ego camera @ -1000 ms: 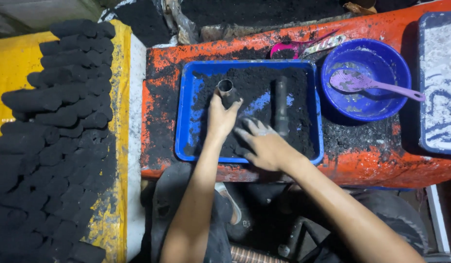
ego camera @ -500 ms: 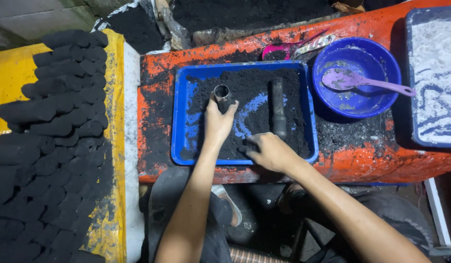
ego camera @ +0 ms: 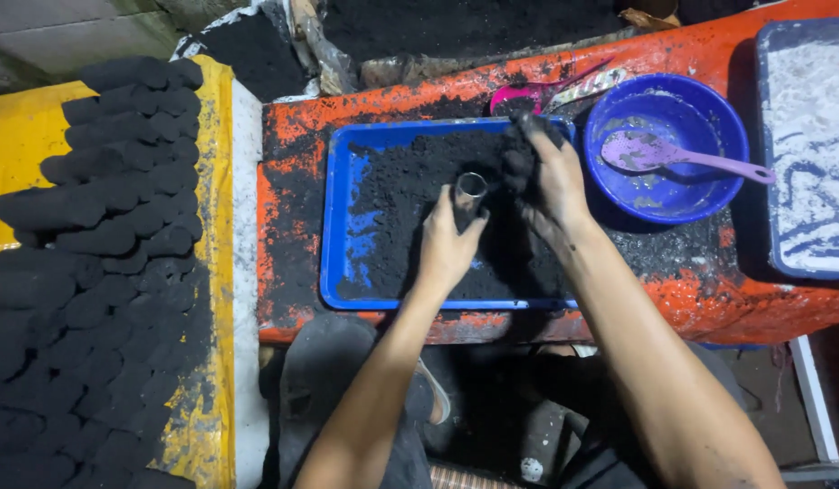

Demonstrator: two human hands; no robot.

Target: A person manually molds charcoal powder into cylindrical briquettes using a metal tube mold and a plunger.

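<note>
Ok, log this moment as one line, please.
left hand: grips metal tube upright | right hand: holds black powder | blue tray: powder-filled

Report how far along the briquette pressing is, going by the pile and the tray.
Done: rows of black pressed cylinders lie stacked on the yellow surface. In hand: the left hand holds a metal tube upright in the blue tray, and the right hand lifts a clump of black powder beside it. Left: loose black powder covers most of the tray.

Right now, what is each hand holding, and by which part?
The left hand grips the metal tube around its lower body, upright in the blue tray. The right hand is closed around a clump of black powder.
</note>
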